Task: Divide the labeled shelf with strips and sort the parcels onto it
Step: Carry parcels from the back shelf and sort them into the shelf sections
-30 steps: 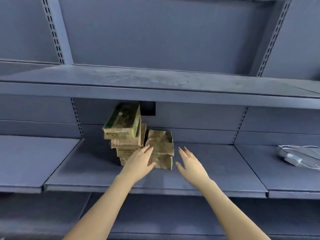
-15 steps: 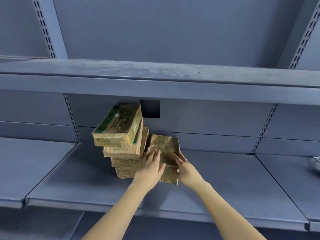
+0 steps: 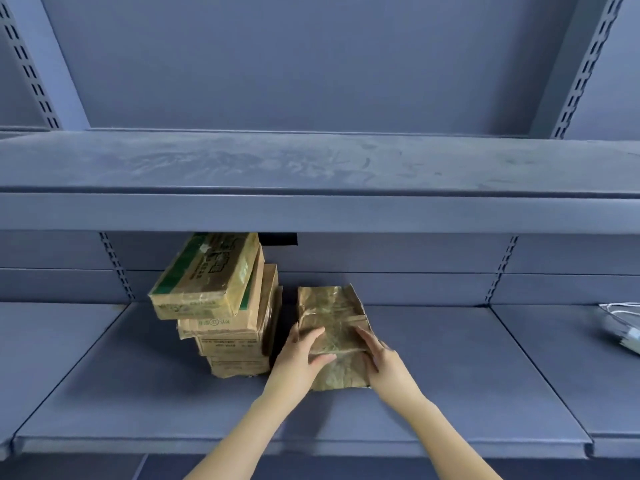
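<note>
The left hand [image 3: 300,362] has its fingers [image 3: 313,336] laid over the left edge of a crumpled, yellowish-brown paper-wrapped parcel [image 3: 334,320], the thumb [image 3: 323,359] curled across its front so that the package is pinched between them. The right hand [image 3: 382,363] takes the opposite edge, its fingers lying along the wrapper's right side and bent round it; how far they reach behind it I cannot tell. Between the two hands the parcel stands nearly upright, leaning a little back, its lower edge down on the grey-blue metal shelf board [image 3: 450,375]. Just left of the left fingers, with a narrow dark gap between, rises a leaning stack of flat brown cardboard boxes [image 3: 235,341] taped in clear film; the top box [image 3: 207,275], printed with a green band and dark lettering, juts out to the left over the ones beneath it. Behind the stack's top, against the back panel, a small black rectangle [image 3: 278,239] peeks out under the upper shelf [image 3: 311,168], whose dusty surface spans the whole width above the hands. Well off to the right of the right hand, on the neighbouring shelf board, lies a white device with thin white cables [image 3: 623,327], partly cut off by the edge of view.
</note>
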`<state>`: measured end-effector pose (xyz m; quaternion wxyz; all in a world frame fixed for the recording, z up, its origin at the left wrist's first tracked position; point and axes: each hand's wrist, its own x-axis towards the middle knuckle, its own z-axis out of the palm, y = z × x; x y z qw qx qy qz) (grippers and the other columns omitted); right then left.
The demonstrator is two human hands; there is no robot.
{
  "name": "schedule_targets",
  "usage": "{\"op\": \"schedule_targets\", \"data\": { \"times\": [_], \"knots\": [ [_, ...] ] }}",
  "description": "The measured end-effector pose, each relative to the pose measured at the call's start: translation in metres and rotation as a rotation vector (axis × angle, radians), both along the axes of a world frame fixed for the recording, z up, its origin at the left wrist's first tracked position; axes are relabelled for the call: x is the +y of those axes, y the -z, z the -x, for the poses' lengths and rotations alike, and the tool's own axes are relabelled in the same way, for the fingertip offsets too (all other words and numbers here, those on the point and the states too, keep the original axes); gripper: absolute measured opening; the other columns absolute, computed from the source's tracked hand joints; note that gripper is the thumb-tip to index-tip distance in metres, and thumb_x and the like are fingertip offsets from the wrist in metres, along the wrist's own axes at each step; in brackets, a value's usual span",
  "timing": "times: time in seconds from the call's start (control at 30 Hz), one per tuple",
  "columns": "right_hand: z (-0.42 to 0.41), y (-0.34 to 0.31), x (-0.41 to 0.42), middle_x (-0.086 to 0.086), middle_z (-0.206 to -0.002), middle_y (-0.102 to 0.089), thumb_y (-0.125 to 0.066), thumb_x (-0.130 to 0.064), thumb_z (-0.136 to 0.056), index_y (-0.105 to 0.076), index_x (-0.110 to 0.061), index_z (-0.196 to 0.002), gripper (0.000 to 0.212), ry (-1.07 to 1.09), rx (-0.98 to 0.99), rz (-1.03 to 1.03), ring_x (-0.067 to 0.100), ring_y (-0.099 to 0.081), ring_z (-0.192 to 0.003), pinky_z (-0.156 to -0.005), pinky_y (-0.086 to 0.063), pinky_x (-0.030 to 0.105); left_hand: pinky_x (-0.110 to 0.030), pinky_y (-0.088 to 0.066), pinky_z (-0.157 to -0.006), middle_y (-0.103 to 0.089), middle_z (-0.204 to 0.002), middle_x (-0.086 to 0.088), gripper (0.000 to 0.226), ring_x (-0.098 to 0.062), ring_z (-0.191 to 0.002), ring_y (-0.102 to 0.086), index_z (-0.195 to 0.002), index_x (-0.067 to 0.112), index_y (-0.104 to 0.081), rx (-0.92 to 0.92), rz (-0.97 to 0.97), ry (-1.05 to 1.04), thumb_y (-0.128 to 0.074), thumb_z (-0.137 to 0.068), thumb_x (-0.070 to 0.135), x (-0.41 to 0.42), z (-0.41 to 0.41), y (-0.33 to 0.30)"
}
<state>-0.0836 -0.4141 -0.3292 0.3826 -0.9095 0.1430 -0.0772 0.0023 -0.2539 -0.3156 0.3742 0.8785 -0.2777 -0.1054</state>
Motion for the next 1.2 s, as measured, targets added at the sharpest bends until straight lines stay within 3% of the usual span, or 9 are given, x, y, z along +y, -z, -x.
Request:
{"op": "schedule_targets", "data": {
  "times": [0.1, 0.2, 0.43, 0.57, 0.67, 0.77, 0.93, 1.07, 1.2],
  "knots": [
    [0.019, -0.021, 0.002, 0.004, -0.156, -0.020, -0.031, 0.000, -0.092, -0.034, -0.029, -0.141, 0.057, 0.063, -0.018, 0.049, 0.030, -0.055, -0.113, -0.081, -0.045, 0.031, -0.016, -0.035, -0.091, -0.046, -0.137, 0.002, 0.046, -0.012, -0.124, -0.046, -0.131, 0.030, -0.051, -0.030, 0.109, -0.019, -0.059, -0.088, 0.042, 0.000, 0.020, -0.016],
    [0.043, -0.045, 0.010, -0.001, -0.157, -0.016, -0.033, -0.008, -0.097, -0.037, -0.028, -0.138, 0.046, 0.062, -0.047, 0.083, 0.030, -0.057, -0.110, -0.083, -0.046, 0.037, -0.013, -0.035, -0.089, -0.057, -0.126, 0.005, 0.043, -0.009, -0.113, -0.053, -0.129, 0.026, -0.054, -0.036, 0.222, -0.058, -0.060, -0.088, 0.035, 0.006, 0.047, -0.035],
    [0.102, -0.109, 0.040, -0.014, -0.152, -0.027, -0.040, -0.016, -0.099, -0.047, -0.037, -0.128, 0.036, -0.054, -0.255, 0.122, 0.014, -0.055, -0.093, -0.080, -0.037, 0.021, -0.004, -0.039, -0.088, -0.055, -0.114, 0.025, 0.028, 0.018, -0.102, -0.050, -0.117, 0.022, -0.061, -0.192, 0.503, -0.164, -0.060, -0.089, 0.025, 0.044, 0.116, -0.080],
    [0.123, -0.146, 0.068, -0.022, -0.148, -0.029, -0.041, -0.011, -0.097, -0.043, -0.046, -0.123, 0.044, -0.176, -0.458, 0.134, -0.005, -0.041, -0.122, -0.082, -0.037, 0.013, -0.004, -0.035, -0.092, -0.043, -0.123, 0.032, 0.026, 0.020, -0.115, -0.042, -0.113, 0.027, -0.060, -0.306, 0.613, -0.196, -0.060, -0.088, 0.021, 0.077, 0.146, -0.118],
    [0.124, -0.165, 0.094, -0.011, -0.148, -0.038, -0.041, -0.005, -0.096, -0.046, -0.041, -0.122, 0.046, -0.253, -0.573, 0.106, -0.019, -0.021, -0.131, -0.088, -0.043, 0.024, 0.000, -0.034, -0.086, -0.041, -0.136, 0.018, 0.029, 0.026, -0.109, -0.042, -0.113, 0.027, -0.060, -0.394, 0.636, -0.220, -0.061, -0.086, 0.016, 0.108, 0.159, -0.142],
    [0.115, -0.174, 0.126, -0.008, -0.147, -0.040, -0.041, -0.002, -0.094, -0.049, -0.036, -0.125, 0.046, -0.304, -0.613, 0.064, -0.028, -0.023, -0.122, -0.089, -0.046, 0.030, 0.002, -0.030, -0.088, -0.046, -0.139, 0.001, 0.030, 0.031, -0.115, -0.029, -0.115, 0.020, -0.062, -0.457, 0.622, -0.267, -0.062, -0.085, 0.017, 0.143, 0.161, -0.154],
    [0.084, -0.172, 0.203, -0.008, -0.147, -0.040, -0.044, -0.003, -0.095, -0.049, -0.036, -0.124, 0.045, -0.453, -0.626, 0.028, -0.018, -0.018, -0.133, -0.092, -0.045, 0.024, 0.002, -0.033, -0.085, -0.044, -0.139, 0.004, 0.030, 0.031, -0.102, -0.041, -0.113, 0.026, -0.060, -0.471, 0.591, -0.401, -0.062, -0.085, 0.016, 0.226, 0.161, -0.157],
    [0.054, -0.168, 0.297, -0.007, -0.147, -0.040, -0.046, -0.002, -0.094, -0.048, -0.038, -0.123, 0.047, -0.589, -0.656, -0.002, -0.014, -0.018, -0.136, -0.098, -0.039, 0.019, 0.001, -0.034, -0.084, -0.042, -0.126, 0.029, 0.030, 0.025, -0.100, -0.047, -0.115, 0.023, -0.062, -0.504, 0.570, -0.525, -0.062, -0.086, 0.015, 0.320, 0.158, -0.153],
    [0.034, -0.165, 0.427, -0.028, -0.138, -0.037, -0.046, -0.001, -0.094, -0.046, -0.046, -0.118, 0.050, -0.782, -0.660, -0.117, -0.018, -0.017, -0.133, -0.090, -0.033, 0.002, -0.001, -0.035, -0.086, -0.039, -0.123, 0.034, 0.030, 0.024, -0.101, -0.048, -0.112, 0.026, -0.062, -0.522, 0.537, -0.688, -0.063, -0.086, 0.012, 0.443, 0.163, -0.150]
  ]
}}
